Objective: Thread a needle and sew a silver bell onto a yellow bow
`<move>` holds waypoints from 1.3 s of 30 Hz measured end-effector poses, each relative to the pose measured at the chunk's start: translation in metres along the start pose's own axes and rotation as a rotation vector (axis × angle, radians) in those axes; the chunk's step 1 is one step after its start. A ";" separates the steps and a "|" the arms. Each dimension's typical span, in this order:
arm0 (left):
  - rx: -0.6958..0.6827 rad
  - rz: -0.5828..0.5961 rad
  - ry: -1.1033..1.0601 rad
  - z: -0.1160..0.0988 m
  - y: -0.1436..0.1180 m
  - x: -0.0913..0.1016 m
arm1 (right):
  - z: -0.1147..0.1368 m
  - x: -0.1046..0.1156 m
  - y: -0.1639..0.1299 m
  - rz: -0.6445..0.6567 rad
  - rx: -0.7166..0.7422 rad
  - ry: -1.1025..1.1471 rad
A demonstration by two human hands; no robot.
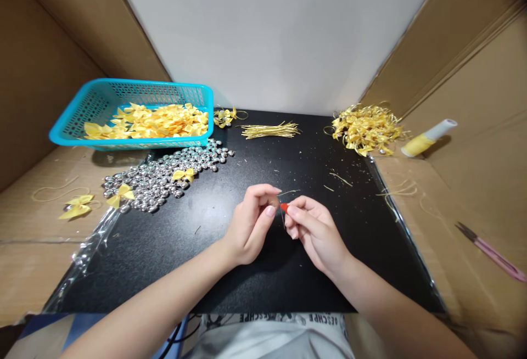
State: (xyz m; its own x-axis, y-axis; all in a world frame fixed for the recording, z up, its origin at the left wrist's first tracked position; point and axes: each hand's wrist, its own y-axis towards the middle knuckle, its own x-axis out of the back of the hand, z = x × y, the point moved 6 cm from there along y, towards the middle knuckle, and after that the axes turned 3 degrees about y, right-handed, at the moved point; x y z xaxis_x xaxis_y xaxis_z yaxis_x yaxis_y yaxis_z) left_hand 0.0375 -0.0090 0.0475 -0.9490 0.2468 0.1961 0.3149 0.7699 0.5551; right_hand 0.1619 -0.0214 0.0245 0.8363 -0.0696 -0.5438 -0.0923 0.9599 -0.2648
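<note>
Grey-white printed cloth (pixel 272 342) lies nearest, at six o'clock, with two bare forearms (pixel 168 304) reaching past it over a black tabletop (pixel 135 246). From where I stand, taking the joined work of the hands as the clock's centre and the white wall as twelve, everything seems to turn on one narrow gap. Right of it, the right hand (pixel 315 230) has thumb and forefinger pressed together on a small red piece (pixel 284 207), whose short axis points roughly to ten o'clock, straight at the left hand (pixel 255 222). That hand is curled, thumb close to forefinger, its tips just beside the red end at nine o'clock; whether they pinch anything I cannot tell. A fine strand hangs from the gap towards six, too thin to identify. So the right hand is the nearer one, being in contact, with the left a close second.

Farther out, silver beads (pixel 150 180) spread between nine and ten, below a blue plastic basket (pixel 132 142) of yellow ribbon bows (pixel 164 120). Gold ties (pixel 269 130) lie crosswise at twelve, a heap of looped bows (pixel 366 128) sits near one-thirty, and pink-handled snips (pixel 494 254) rest between three and four.
</note>
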 end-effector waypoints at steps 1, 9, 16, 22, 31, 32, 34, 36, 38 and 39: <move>0.005 -0.002 -0.013 0.001 -0.001 0.000 | 0.000 0.000 0.000 -0.001 0.007 -0.009; 0.084 -0.001 -0.047 0.006 -0.002 0.001 | 0.002 -0.001 0.000 -0.007 0.056 -0.036; 0.107 0.006 -0.060 0.007 -0.001 0.001 | 0.002 0.002 -0.001 -0.004 0.094 -0.065; 0.098 0.005 -0.080 0.008 -0.001 0.000 | 0.002 0.001 -0.001 0.001 0.107 -0.071; 0.080 0.011 -0.073 0.004 0.004 -0.001 | 0.004 0.004 0.000 -0.019 0.122 -0.039; 0.071 0.013 -0.068 0.003 0.005 0.000 | 0.004 0.004 0.000 -0.024 0.125 -0.037; 0.042 0.009 -0.036 -0.001 0.008 0.001 | 0.005 0.005 0.001 -0.032 0.131 -0.034; 0.015 0.002 0.033 -0.004 0.011 0.003 | 0.006 0.006 0.002 -0.039 0.133 -0.036; -0.002 -0.005 0.115 -0.006 0.012 0.004 | 0.006 0.006 0.002 -0.046 0.137 -0.042; -0.006 -0.008 0.151 -0.007 0.012 0.005 | 0.007 0.006 0.001 -0.048 0.139 -0.046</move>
State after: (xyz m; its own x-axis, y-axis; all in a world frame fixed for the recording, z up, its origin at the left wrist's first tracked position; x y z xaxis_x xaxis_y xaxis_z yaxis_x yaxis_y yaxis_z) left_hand 0.0366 -0.0023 0.0611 -0.9387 0.1489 0.3110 0.3080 0.7678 0.5618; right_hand 0.1706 -0.0186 0.0261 0.8624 -0.1071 -0.4948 0.0218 0.9843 -0.1750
